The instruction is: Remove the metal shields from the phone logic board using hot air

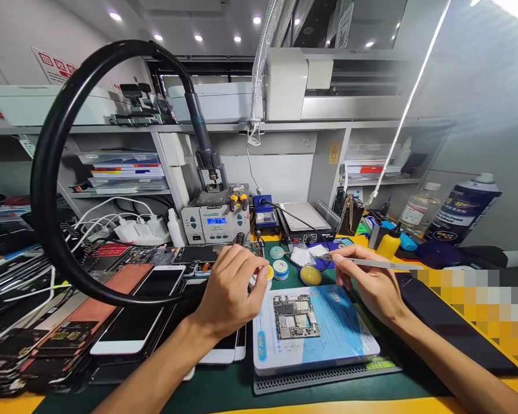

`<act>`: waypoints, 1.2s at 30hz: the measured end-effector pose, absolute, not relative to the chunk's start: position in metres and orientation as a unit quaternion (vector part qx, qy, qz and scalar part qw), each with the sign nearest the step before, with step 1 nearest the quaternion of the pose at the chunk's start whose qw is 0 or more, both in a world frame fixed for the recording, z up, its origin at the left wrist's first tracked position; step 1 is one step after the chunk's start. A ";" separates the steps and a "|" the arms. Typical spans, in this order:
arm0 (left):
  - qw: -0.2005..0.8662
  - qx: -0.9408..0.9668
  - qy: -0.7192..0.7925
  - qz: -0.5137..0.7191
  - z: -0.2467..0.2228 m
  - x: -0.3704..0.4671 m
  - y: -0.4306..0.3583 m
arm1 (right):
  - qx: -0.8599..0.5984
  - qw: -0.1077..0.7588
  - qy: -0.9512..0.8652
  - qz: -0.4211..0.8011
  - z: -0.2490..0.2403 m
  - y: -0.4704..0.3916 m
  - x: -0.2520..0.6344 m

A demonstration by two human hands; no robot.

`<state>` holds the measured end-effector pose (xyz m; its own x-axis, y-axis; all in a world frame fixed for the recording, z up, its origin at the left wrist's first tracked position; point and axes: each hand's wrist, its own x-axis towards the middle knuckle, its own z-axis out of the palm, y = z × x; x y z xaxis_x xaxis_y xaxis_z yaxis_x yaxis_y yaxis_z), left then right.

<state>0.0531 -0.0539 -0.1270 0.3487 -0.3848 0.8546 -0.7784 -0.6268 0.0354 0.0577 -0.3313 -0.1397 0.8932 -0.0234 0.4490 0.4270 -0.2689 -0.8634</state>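
Note:
My left hand (pixel 235 287) is closed, thumb and fingers pressed together, just beyond the left edge of a blue-and-white box (pixel 328 351); what it may hold is hidden. A circuit board (pixel 296 317) lies flat on that box. To the right, my right hand (pixel 366 282) pinches a thin metal tool (pixel 380 264), its tip pointing left towards white wipes (pixel 303 255). An open round tin of amber paste (pixel 311 275) sits behind the box, beside a small blue-and-white tin (pixel 280 269). Under the box is a grey perforated stand (pixel 328 376).
A black hose (pixel 47 132) loops over the left side. Several phones, including a white-framed one (pixel 133 316), cover the left. A soldering station (pixel 218 223) stands behind. On the right are a dark phone (pixel 453 322), yellow bottle (pixel 388 244), clear bottle (pixel 419 210) and blue can (pixel 464 210).

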 end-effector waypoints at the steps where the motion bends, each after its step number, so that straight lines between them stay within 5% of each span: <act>1: 0.228 0.790 -0.368 0.434 -0.127 0.052 -0.054 | -0.774 0.589 -0.131 -0.193 -0.139 -0.331 0.057; 9: 0.233 0.779 -0.384 0.438 -0.125 0.046 -0.057 | -0.791 0.541 -0.142 -0.250 -0.138 -0.324 0.055; 22: 0.216 0.776 -0.352 0.477 -0.127 0.050 -0.052 | -0.825 0.344 -0.286 -0.345 -0.131 -0.309 0.050; 32: 0.232 0.789 -0.206 0.530 -0.120 0.085 -0.016 | -0.839 0.324 -0.218 -0.378 -0.081 -0.292 0.049; 36: 0.213 0.811 -0.221 0.498 -0.129 0.085 -0.020 | -0.890 0.250 -0.183 -0.334 -0.037 -0.277 0.079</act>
<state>0.0852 -0.0198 -0.1293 0.4051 -0.1470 0.9024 -0.5708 -0.8117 0.1241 0.0793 -0.2766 -0.0370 0.7105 0.1582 0.6856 0.4918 -0.8085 -0.3231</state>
